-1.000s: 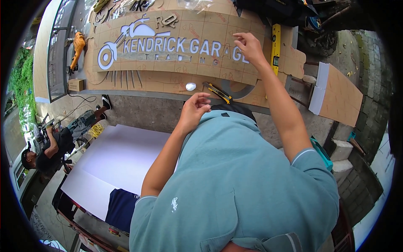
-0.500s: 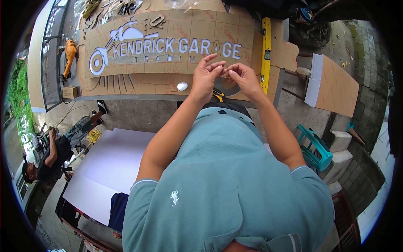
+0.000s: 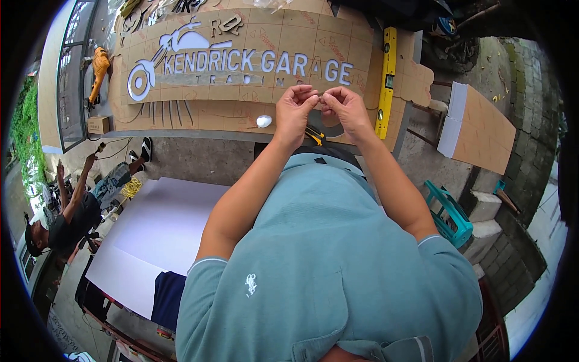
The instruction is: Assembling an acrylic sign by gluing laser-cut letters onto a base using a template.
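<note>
My left hand (image 3: 294, 116) and my right hand (image 3: 348, 114) meet over the front edge of the work table, fingertips almost touching. Both are pinched closed; whatever lies between them is too small to make out. Just beyond them is a brown paper-covered sign panel (image 3: 283, 45) with white letter shapes and a motorcycle outline cut through its covering. Loose cut-out letters (image 3: 227, 26) rest on its upper part. A white rounded lump (image 3: 264, 121) sits left of my left hand. Below my hands, a yellow-and-black cutter-like tool (image 3: 315, 136) is partly hidden.
A yellow spirit level (image 3: 389, 57) lies to the right. An orange power tool (image 3: 99, 69) and small carton (image 3: 98, 125) are at the left. Behind on the left are a large white sheet (image 3: 163, 220) and another person (image 3: 72, 211). A teal stool (image 3: 458, 226) and leaning boards (image 3: 485, 130) stand right.
My fingers have drawn into a closer pinch, with the left hand's raised fingers curled down. The other person at the left has stretched out their arms. The view has shifted slightly.
</note>
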{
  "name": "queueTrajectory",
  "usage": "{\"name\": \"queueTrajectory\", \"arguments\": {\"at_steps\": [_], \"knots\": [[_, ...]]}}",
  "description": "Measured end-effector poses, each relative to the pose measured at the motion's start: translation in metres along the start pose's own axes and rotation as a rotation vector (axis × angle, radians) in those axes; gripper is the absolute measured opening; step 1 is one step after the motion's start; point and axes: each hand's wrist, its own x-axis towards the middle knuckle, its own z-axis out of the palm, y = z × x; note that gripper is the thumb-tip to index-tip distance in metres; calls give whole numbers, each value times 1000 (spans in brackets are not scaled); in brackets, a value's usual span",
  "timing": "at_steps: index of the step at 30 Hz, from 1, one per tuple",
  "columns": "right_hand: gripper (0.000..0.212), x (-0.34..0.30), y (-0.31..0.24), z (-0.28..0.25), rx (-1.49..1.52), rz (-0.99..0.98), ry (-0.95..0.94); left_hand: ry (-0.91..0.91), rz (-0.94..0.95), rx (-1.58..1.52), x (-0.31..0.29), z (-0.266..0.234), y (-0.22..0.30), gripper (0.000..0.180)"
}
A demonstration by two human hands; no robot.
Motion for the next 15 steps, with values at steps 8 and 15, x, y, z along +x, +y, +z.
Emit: {"name": "queueTrajectory", "arguments": {"at_steps": [8,15], "knots": [[14,34,-2,-9,-198,-79,-83,14,1,20,5,-8,-10,35],[16,112,-6,-26,-703,-293,91,-91,-47,483,-6,-29,-26,27]]}}
